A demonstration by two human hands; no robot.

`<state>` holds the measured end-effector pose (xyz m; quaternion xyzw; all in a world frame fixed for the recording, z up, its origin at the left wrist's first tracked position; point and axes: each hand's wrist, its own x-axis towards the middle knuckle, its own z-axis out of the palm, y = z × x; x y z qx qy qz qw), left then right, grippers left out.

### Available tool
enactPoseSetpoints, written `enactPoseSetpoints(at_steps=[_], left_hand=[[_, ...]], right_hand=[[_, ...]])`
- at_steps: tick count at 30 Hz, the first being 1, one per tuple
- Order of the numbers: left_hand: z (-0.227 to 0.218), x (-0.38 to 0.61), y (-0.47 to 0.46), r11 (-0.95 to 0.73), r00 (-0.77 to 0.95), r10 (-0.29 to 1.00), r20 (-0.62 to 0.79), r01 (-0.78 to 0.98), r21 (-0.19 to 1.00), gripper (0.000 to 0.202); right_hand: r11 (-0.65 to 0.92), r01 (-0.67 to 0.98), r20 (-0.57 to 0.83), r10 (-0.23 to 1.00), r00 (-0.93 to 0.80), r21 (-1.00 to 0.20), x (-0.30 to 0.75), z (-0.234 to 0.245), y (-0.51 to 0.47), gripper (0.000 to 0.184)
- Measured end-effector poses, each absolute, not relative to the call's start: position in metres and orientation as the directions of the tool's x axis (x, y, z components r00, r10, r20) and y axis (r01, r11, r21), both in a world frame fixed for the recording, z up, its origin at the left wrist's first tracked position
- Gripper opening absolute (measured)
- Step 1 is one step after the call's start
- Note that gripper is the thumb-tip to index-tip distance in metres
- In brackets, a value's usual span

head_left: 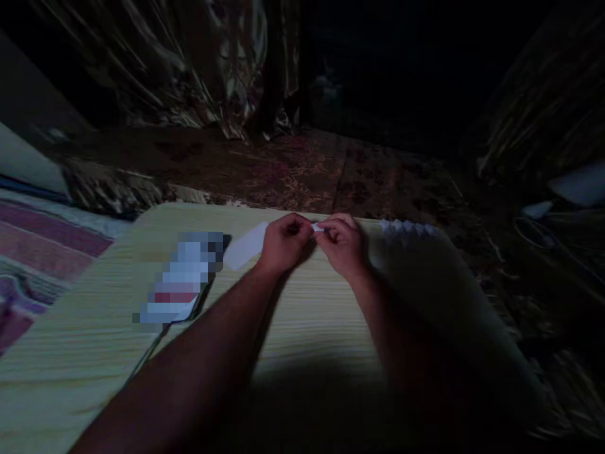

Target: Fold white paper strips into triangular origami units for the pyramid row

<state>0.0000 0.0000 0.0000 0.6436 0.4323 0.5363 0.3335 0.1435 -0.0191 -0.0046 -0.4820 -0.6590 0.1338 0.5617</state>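
Between the fingertips of both hands is a small piece of white paper (pixel 318 227), held just above the far part of the table. My left hand (pixel 286 239) pinches its left end. From the other side my right hand (pixel 344 243) grips it with thumb and fingers; the paper's exact shape is mostly hidden. A white sheet of paper (pixel 246 246) lies on the table, partly behind my left hand. To the right, near the far edge, sits a row of small white folded paper pieces (pixel 407 229).
The light wood-grain table (pixel 321 328) has rounded corners. On its left lies a phone-like device with a blurred-out screen (pixel 182 277) and a cable (pixel 149 353). Behind stands a dark patterned seat (pixel 293 164) below curtains (pixel 227 63). A striped rug (pixel 42 233) shows at left.
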Motion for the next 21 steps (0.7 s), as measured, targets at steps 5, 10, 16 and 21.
enactPoseSetpoints(at_steps=[5, 10, 16, 21], left_hand=[[-0.0021, 0.0015, 0.0020, -0.418, 0.064, 0.908, 0.414, 0.210, 0.884, 0.013], [-0.0050, 0.0029, 0.0018, -0.423, 0.073, 0.906, 0.417, 0.197, 0.885, 0.015], [-0.0058, 0.0026, 0.0000, -0.453, 0.082, 0.890, 0.448, 0.255, 0.854, 0.017], [-0.0028, 0.0014, -0.0031, -0.528, 0.075, 0.836, 0.544, 0.383, 0.758, 0.015]], right_hand=[[0.479, 0.509, 0.589, 0.805, 0.068, -0.715, 0.1437, -0.0019, -0.0216, 0.013], [0.461, 0.524, 0.570, 0.819, 0.059, -0.716, 0.1441, -0.0006, -0.0227, 0.012], [0.430, 0.481, 0.532, 0.842, 0.091, -0.764, 0.1429, -0.0046, -0.0218, 0.011], [0.401, 0.463, 0.496, 0.863, 0.099, -0.791, 0.1425, -0.0070, -0.0214, 0.011]])
